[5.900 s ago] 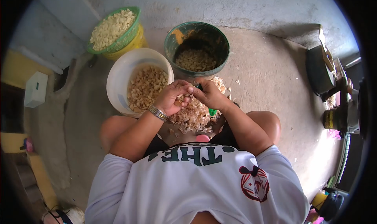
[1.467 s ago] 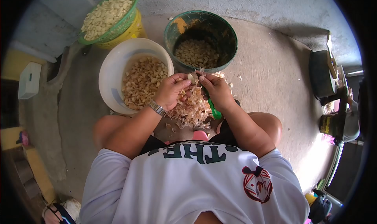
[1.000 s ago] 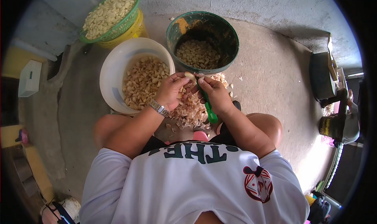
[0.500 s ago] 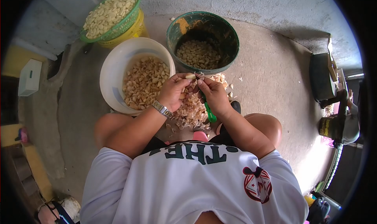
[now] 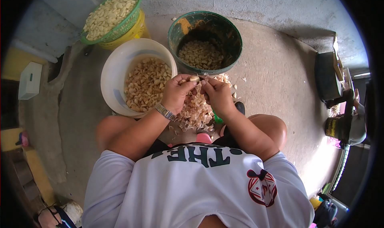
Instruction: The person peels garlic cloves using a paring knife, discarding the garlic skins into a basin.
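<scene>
Pinching a garlic clove point(image 5: 195, 79) at its fingertips, the left hand point(image 5: 176, 94) is closed on it, thumb and forefinger grasping, with a metal wristwatch point(image 5: 165, 112) on the wrist. The clove sits between both hands, held up over the floor just in front of the dark green bucket's near rim. The right hand point(image 5: 218, 95) is curled, its fingertips touching the clove from the other side. It is clenched around a green-handled tool point(image 5: 217, 117), of which only a bit of green shows below the hand; the blade is hidden.

Directly under the hands is a pile of papery garlic skins point(image 5: 196, 113) on the concrete floor point(image 5: 272, 80), between the person's bare knees.

The dark green bucket point(image 5: 237, 36), just beyond the hands, has pale cloves in the bottom. The white bucket point(image 5: 116, 68) is beside the left hand, touching or nearly touching the green one, and partly filled with tan, skin-on cloves. Further out at upper left, a green basket point(image 5: 134, 18) heaped with white peeled cloves rests on top of a yellow bucket point(image 5: 134, 33).

The person's white shirt with green lettering point(image 5: 192, 188) fills the bottom of the view. At far left is a white box point(image 5: 30, 80) on a ledge. At far right, dark objects near the wall are too distorted to tell.
</scene>
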{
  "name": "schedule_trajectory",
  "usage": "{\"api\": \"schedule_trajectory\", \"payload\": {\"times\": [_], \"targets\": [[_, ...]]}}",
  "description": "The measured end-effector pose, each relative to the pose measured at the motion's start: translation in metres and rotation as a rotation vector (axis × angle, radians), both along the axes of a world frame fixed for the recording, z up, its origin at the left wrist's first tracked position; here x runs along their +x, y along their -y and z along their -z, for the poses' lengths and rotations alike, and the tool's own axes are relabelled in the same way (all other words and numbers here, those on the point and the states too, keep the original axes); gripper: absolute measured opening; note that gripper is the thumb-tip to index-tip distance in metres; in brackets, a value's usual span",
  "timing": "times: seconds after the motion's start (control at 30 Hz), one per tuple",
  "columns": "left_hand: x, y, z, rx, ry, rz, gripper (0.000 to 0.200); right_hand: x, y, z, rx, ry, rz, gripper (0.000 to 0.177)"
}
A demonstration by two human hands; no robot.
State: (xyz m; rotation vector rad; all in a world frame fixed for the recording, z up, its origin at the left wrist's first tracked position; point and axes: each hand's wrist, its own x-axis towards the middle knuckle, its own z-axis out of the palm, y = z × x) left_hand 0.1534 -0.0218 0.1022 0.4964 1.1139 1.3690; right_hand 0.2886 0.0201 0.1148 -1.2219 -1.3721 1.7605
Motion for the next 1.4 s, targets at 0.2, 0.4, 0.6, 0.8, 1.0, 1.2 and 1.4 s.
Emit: {"api": "schedule_trajectory", "payload": {"times": [0.2, 0.4, 0.6, 0.8, 1.0, 1.2, 1.4], "targets": [[-0.016, -0.005, -0.002, -0.063, 0.192, 0.182, 0.014, 0.007, -0.012, -0.010, -0.455, -0.238, -0.081, 0.022], [-0.025, -0.009, 0.002, -0.004, 0.079, 0.332, 0.015, 0.009, -0.016, -0.020, -0.288, -0.178, -0.208, 0.028], [-0.022, -0.011, 0.003, -0.049, 0.089, 0.225, 0.012, 0.006, -0.012, -0.004, -0.092, -0.048, -0.181, 0.025], [-0.012, -0.003, -0.007, -0.153, 0.071, 0.161, 0.012, 0.007, -0.001, 0.000, 0.091, 0.038, -0.116, 0.021], [-0.009, 0.009, -0.006, -0.057, 0.031, 0.224, 0.015, 0.019, 0.010, -0.020, -0.261, -0.161, -0.119, 0.022], [-0.003, 0.019, -0.016, -0.108, 0.152, 0.250, 0.020, 0.030, 0.019, -0.027, -0.380, -0.295, -0.087, 0.023], [0.001, 0.024, -0.019, -0.112, 0.217, 0.274, 0.020, 0.038, 0.025, -0.028, -0.305, -0.291, -0.070, 0.025]]}}
